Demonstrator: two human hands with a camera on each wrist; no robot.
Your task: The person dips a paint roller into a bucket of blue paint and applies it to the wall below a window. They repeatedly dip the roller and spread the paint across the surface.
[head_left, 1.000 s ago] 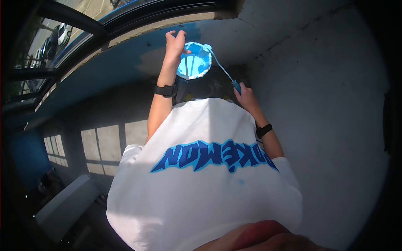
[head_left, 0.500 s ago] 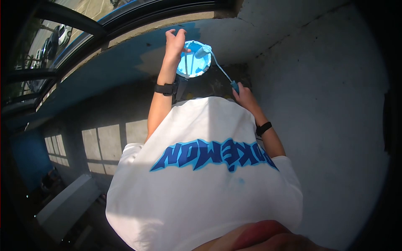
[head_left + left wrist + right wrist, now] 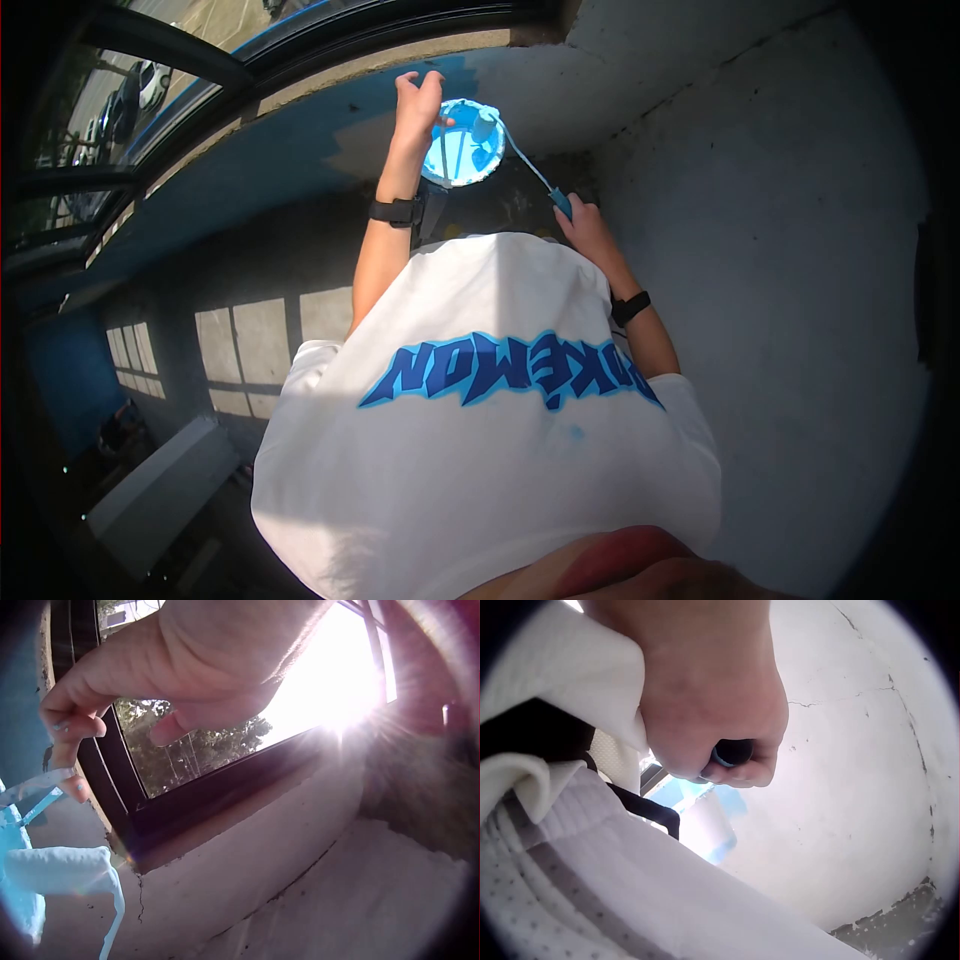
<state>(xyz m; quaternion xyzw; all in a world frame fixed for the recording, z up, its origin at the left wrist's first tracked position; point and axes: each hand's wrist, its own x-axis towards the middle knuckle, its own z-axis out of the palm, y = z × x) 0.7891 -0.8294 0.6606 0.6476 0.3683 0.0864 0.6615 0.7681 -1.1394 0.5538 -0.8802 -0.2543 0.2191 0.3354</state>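
Note:
My left hand (image 3: 415, 100) is raised near the wall and holds a small bucket (image 3: 462, 145) of light blue paint. In the left wrist view the left hand (image 3: 112, 682) pinches the bucket's paint-smeared handle (image 3: 30, 787) with curled fingers. My right hand (image 3: 585, 232) grips the dark blue handle (image 3: 562, 203) of a small paint roller. Its thin shaft runs up to the roller head (image 3: 485, 125), which sits inside the bucket. The roller head (image 3: 60, 870) looks pale and coated with paint. In the right wrist view my right hand (image 3: 712, 697) is wrapped round the handle end (image 3: 731, 752).
A dark window frame (image 3: 300, 40) runs along the top left, with a blue-painted band of wall (image 3: 250, 160) under it. The grey-white wall (image 3: 780, 250) on the right is unpainted. A pale bench-like block (image 3: 160, 490) lies on the floor at lower left.
The roller head has moved from the bucket's rim down into the bucket. My right hand shifted slightly; the left hand and bucket stayed in place.

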